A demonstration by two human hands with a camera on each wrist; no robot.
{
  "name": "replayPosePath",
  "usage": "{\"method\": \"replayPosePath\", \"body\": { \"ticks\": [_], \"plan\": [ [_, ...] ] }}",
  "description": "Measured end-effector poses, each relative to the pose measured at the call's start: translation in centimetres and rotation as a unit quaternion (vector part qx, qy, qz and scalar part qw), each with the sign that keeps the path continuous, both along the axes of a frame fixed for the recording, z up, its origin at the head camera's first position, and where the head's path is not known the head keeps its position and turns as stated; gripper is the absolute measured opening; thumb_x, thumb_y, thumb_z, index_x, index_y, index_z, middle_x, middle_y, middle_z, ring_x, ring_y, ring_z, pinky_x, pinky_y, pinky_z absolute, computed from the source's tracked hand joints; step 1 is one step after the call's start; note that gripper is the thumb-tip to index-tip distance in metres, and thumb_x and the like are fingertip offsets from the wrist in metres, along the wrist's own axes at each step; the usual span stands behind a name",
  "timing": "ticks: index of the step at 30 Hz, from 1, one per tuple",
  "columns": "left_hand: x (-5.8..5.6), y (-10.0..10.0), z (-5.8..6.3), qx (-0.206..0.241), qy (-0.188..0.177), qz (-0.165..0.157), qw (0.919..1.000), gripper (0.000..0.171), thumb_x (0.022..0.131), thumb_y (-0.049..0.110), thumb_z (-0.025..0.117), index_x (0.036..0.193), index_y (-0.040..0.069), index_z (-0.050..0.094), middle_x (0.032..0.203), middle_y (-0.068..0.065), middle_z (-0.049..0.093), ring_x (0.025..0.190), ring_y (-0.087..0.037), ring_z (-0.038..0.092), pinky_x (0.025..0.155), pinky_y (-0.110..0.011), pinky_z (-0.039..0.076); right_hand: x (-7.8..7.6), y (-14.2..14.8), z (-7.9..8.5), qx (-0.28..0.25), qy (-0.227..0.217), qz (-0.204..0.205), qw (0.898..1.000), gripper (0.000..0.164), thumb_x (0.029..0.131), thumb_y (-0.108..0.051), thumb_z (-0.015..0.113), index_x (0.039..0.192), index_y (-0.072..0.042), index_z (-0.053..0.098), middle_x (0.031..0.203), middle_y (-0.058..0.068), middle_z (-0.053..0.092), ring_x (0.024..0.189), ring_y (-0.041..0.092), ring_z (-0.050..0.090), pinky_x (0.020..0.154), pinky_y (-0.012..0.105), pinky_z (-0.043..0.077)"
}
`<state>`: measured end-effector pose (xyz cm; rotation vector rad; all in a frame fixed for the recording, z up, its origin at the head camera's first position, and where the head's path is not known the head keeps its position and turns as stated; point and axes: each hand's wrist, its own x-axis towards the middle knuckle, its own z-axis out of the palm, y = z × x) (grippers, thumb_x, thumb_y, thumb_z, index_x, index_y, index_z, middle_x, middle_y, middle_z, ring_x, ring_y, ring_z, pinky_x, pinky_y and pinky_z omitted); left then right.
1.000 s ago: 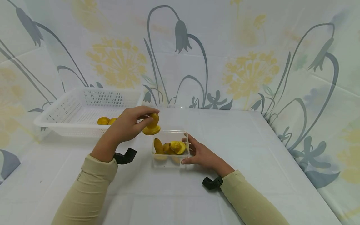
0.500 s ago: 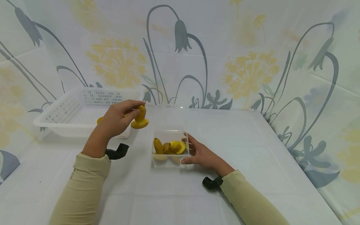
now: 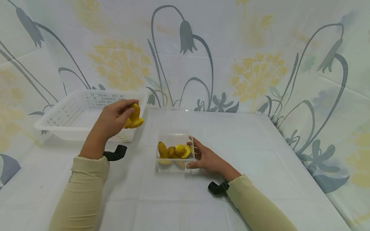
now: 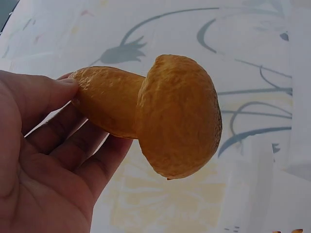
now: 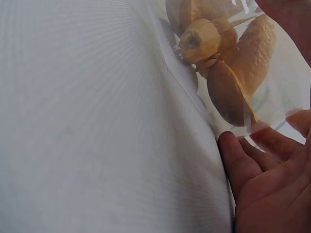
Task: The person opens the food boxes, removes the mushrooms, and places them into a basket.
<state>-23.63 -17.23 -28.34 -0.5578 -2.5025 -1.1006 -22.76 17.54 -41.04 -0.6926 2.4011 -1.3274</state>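
In the head view my left hand is raised at the white basket's front right corner, pinching a yellow-brown mushroom by the stem. The left wrist view shows the thumb and fingertips at the stem's end, with the broad cap pointing away from the palm. A clear plastic box stands on the table, with several yellow mushrooms inside. My right hand grips its right side, thumb near the front corner and fingers farther back. The right wrist view shows these fingers against the clear wall.
The white perforated basket stands at the back left; my left hand and forearm cover part of its front. A white cloth covers the table. Behind it hangs a flower-patterned curtain. A black wrist mount sticks out below my left wrist.
My left hand has moved left and a little back with the mushroom, from beside the plastic box to over the basket's corner. My right hand and the box have stayed put.
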Motion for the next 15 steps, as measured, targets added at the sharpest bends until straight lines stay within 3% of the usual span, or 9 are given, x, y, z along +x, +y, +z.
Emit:
{"method": "replayPosePath", "body": {
  "ticks": [15],
  "plan": [
    [-0.9, -1.7, -1.0, 0.036, -0.035, 0.059, 0.997, 0.039, 0.103, 0.025, 0.046, 0.14, 0.015, 0.053, 0.133, -0.016, 0.056, 0.118, -0.036, 0.058, 0.099, -0.052, 0.048, 0.0, 0.0, -0.1, 0.003, -0.002, -0.001, 1.0, 0.115, 0.075, -0.036, 0.083, 0.157, -0.027, 0.003, 0.159, 0.001, 0.029, 0.145, 0.025, 0.033, 0.114, 0.042, 0.036]
  ]
}}
